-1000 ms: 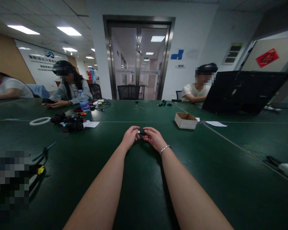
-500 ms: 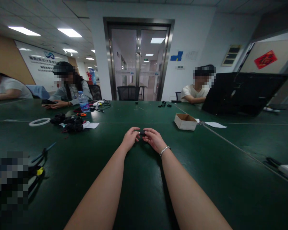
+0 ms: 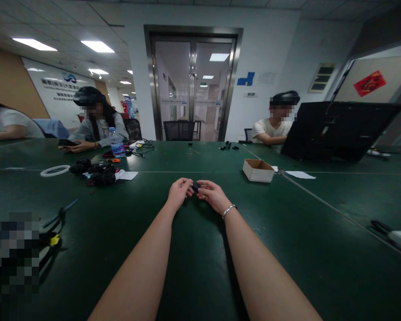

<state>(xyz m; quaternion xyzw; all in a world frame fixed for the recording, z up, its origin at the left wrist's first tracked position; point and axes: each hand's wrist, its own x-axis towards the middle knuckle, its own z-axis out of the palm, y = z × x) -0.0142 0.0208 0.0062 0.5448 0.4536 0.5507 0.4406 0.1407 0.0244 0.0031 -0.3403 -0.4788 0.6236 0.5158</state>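
A small black piece (image 3: pixel 195 187) spans the gap between my two hands, just above the green table (image 3: pixel 200 249); its kind is too small to make out. My left hand (image 3: pixel 179 194) is closed, its thumb and fingertips pinching the left end. On the other side, my right hand (image 3: pixel 214 195), with a silver bangle (image 3: pixel 229 211) at the wrist, grips the right end. Fingers hide part of the piece at both ends.
An open cardboard box (image 3: pixel 258 170) stands to the right of my hands. Black bundles (image 3: pixel 96 171), a white ring (image 3: pixel 55 170) and a water bottle (image 3: pixel 116 142) are at the left. A large monitor (image 3: pixel 337 129) stands at the right. Several people sit around the table.
The black piece has tilted, and its pale left end no longer shows. My left hand has shifted slightly left; my right hand has barely moved.
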